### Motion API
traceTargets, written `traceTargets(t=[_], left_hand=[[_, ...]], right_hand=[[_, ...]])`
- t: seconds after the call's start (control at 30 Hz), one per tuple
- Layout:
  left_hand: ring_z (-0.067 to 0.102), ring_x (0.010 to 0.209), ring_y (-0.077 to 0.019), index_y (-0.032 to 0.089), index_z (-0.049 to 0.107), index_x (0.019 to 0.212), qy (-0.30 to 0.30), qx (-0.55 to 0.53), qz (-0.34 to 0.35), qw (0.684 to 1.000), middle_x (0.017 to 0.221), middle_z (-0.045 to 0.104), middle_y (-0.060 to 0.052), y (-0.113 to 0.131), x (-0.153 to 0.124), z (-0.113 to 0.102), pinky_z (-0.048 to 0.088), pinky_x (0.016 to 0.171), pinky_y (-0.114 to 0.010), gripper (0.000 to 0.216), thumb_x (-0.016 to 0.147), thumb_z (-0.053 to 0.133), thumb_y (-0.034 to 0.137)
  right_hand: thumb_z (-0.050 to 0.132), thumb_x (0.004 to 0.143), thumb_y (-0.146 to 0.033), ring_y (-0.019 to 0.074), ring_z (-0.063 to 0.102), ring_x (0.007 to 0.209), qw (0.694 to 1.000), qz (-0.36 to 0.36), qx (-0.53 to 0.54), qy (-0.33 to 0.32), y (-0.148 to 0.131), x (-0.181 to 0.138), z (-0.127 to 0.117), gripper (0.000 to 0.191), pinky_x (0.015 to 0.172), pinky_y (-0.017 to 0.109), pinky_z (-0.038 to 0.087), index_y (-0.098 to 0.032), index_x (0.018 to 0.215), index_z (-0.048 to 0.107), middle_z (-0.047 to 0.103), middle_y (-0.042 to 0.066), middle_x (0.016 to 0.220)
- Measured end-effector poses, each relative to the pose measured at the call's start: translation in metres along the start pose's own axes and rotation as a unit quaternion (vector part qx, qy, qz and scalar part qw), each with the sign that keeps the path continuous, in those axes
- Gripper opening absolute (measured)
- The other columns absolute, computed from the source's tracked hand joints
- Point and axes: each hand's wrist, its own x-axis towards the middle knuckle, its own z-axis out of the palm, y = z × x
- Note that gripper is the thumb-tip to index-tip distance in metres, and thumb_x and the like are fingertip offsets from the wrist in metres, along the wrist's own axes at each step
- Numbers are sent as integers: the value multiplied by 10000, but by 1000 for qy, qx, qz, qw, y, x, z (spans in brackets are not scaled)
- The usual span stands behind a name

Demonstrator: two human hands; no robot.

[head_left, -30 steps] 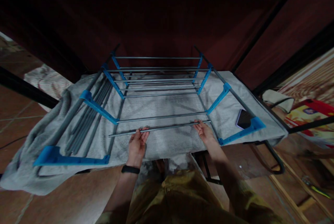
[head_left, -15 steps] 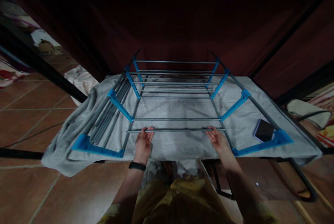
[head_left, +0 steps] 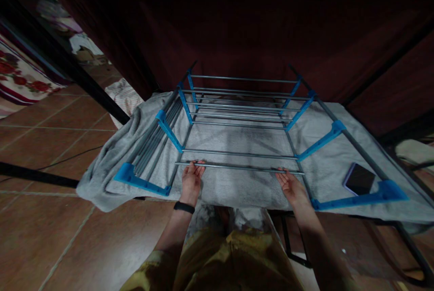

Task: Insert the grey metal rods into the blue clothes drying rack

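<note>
A thin grey metal rod (head_left: 237,167) lies crosswise in both my hands. My left hand (head_left: 192,180) is closed on it near its left end, and my right hand (head_left: 290,185) grips it near its right end. The rod passes over the side tubes of a partly built rack, whose blue plastic brackets (head_left: 169,132) join grey tubes. Several crossbars (head_left: 240,124) span the rack behind the held rod. Inside the rack's left side lies a bundle of loose grey tubes (head_left: 159,135).
The rack stands on a grey blanket (head_left: 224,187) over a low surface. A phone (head_left: 360,179) lies on the blanket at right, by a blue bracket. Dark red panels (head_left: 237,33) rise behind. Tiled floor (head_left: 77,232) shows at left, with a cable (head_left: 74,153) across it.
The view has turned a little, so the rack appears shifted right and slightly tilted. Both hands still hold the rod in about the same place over the rack.
</note>
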Motion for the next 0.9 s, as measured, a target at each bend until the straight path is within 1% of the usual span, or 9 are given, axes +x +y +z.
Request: traceTargets(t=[0.13,0.27,0.37,0.5,0.6,0.73,0.8,0.9], left_hand=[[856,914,-186,189,737,993,5,-4,-5,1000,934,839,-72,-1,1,0,673,961,-340,116,1099,690,194],[850,904,-179,180,737,984,1,-8,-1,1000,912,833,-72,2,0,1,671,968,-343,188,1132,626,210],[844,904,-178,186,736,990,9,-7,4,1000,916,828,-76,6,2,1,663,964,-331,208,1139,593,204],[840,939,-197,199,743,1003,25,-2,9,1000,947,830,-79,9,6,0,666,967,-357,186,1130,608,218],[837,926,-197,197,737,989,25,-3,16,1000,949,830,-81,9,8,-1,665,955,-357,179,1126,626,230],[839,915,-191,192,733,985,9,-3,22,1000,937,832,-70,6,9,-3,657,989,-370,149,1112,658,216],[838,911,-186,187,735,977,8,0,21,1000,920,832,-65,4,8,-2,654,1005,-374,183,1127,632,210],[839,901,-171,177,736,955,10,-4,15,1000,912,831,-72,3,5,1,650,1005,-348,249,1149,580,188]], right_hand=[[902,876,-116,175,841,813,1000,8,3,20,2,0,-1,212,871,310,749,-253,900,742,853,12,900],[863,911,-123,168,838,820,999,12,16,29,2,1,0,168,851,289,744,-242,909,746,851,18,912],[864,923,-140,165,834,810,999,11,17,36,2,2,-1,157,841,278,744,-243,913,746,842,10,895],[836,960,-159,157,834,818,999,14,20,42,3,5,-4,125,850,269,746,-245,927,751,833,5,888],[809,983,-171,160,832,821,998,17,19,55,4,6,-4,124,838,272,748,-251,915,743,823,5,870],[828,968,-186,166,828,820,998,22,17,58,3,6,-3,138,836,282,746,-252,900,729,818,4,861],[847,950,-189,161,821,812,998,19,20,52,3,4,-1,139,852,281,740,-246,907,728,817,-1,864],[849,944,-194,151,812,805,998,17,25,54,2,0,2,128,856,271,728,-237,918,731,815,-2,876]])
